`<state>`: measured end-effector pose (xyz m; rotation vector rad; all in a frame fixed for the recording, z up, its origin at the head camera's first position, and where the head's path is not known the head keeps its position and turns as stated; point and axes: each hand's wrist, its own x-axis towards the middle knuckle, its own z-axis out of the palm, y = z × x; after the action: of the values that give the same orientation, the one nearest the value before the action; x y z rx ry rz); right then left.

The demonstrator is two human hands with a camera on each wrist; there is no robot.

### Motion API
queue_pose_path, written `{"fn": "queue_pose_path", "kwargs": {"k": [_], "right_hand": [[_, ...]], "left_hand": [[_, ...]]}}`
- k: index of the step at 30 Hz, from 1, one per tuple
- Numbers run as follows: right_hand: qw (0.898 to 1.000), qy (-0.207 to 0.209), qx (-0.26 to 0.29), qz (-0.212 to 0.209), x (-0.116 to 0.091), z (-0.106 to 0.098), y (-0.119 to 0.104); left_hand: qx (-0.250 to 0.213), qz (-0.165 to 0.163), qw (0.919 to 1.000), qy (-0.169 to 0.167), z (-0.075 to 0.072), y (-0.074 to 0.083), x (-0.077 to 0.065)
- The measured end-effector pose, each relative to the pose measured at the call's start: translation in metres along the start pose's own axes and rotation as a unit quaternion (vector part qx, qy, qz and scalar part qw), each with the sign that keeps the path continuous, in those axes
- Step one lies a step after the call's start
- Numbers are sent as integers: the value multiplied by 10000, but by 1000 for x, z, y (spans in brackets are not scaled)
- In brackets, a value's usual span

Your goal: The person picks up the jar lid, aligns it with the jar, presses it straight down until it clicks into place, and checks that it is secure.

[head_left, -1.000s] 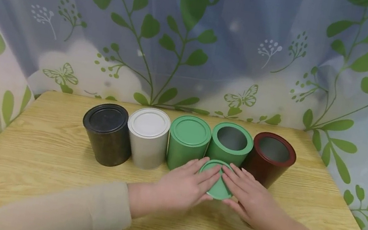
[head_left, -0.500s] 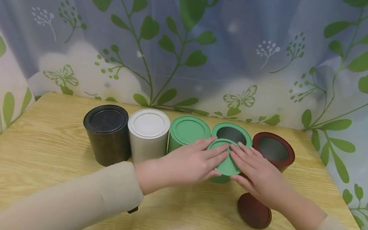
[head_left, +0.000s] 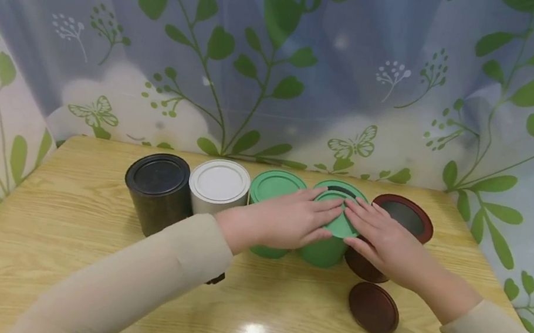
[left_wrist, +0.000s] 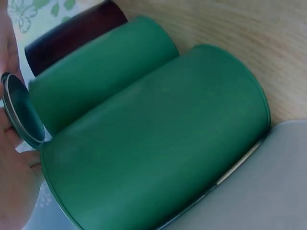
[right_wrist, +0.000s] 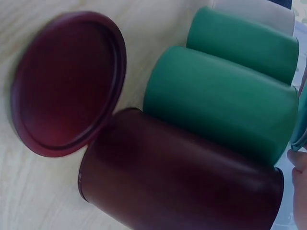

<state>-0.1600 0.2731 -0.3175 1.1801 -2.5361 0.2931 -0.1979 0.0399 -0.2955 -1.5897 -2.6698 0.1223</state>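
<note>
Both hands hold a green lid (head_left: 340,225) just over an open green can (head_left: 320,252). A dark strip of the can's opening shows behind the lid's far edge. My left hand (head_left: 286,220) grips the lid's left side, fingers on top and thumb at the near edge. On the right side, my right hand (head_left: 387,244) does likewise. From the left wrist, the lid (left_wrist: 25,111) appears slightly tilted at the can's mouth. A lidded green can (head_left: 279,183) stands to the left, partly behind the left hand. An open dark red can (right_wrist: 182,172) stands to the right.
A dark red lid (head_left: 373,309) lies on the wooden table (head_left: 197,321), in front of the dark red can. Further left stand a lidded white can (head_left: 219,182) and a lidded black can (head_left: 157,195). A patterned curtain (head_left: 256,105) hangs behind and beside the table.
Both hands have carried the green lid up and away from me, from in front of the open green can to over its mouth. The dark red lid has come into sight.
</note>
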Motion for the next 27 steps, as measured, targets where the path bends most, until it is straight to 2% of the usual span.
{"fn": "queue_pose_path", "kwargs": {"k": [5, 11, 18, 27], "right_hand": [[9973, -491, 235, 489, 5, -5, 4], [9876, -1059, 556, 1014, 13, -10, 10], [9749, -1593, 772, 1349, 20, -13, 20], [9700, -1787, 808, 1439, 26, -14, 25]], "left_hand": [[-265, 14, 9996, -45, -2, -8, 8], [-637, -128, 9977, -186, -4, -14, 17], [-713, -241, 9966, -330, -3, -19, 29], [-716, -439, 9951, -520, 3, -22, 34]]}}
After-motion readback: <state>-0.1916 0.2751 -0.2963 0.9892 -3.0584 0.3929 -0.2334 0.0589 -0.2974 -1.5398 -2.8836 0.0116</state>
